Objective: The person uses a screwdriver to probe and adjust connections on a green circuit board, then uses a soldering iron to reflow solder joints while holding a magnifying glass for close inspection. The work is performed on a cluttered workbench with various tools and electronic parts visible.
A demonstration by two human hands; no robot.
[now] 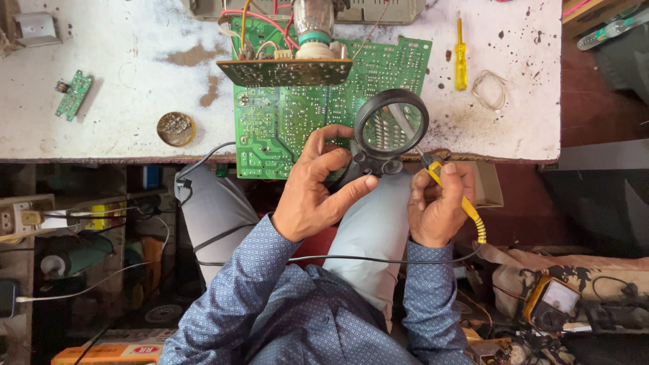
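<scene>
Inspection looks underway, I judge: my left hand grips the round black magnifying glass over the large green circuit board on the white counter; my right hand pinches the yellow probe, its tip near the board, apparently not yet touching.

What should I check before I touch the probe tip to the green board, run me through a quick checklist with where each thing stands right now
1. Magnifier held over the green circuit board: ok, the left hand grips it at its base.
2. Yellow probe gripped: ok, the right hand is closed around it.
3. Probe tip under the lens: cannot tell, the tip is hidden behind the magnifier rim.
4. Board supported: ok, it lies on the white bench, its near edge overhanging the lap.
5. Probe lead free: ok, the black cable runs loosely across the lap.
6. Meter setting: cannot tell, the dial is too small.
</scene>
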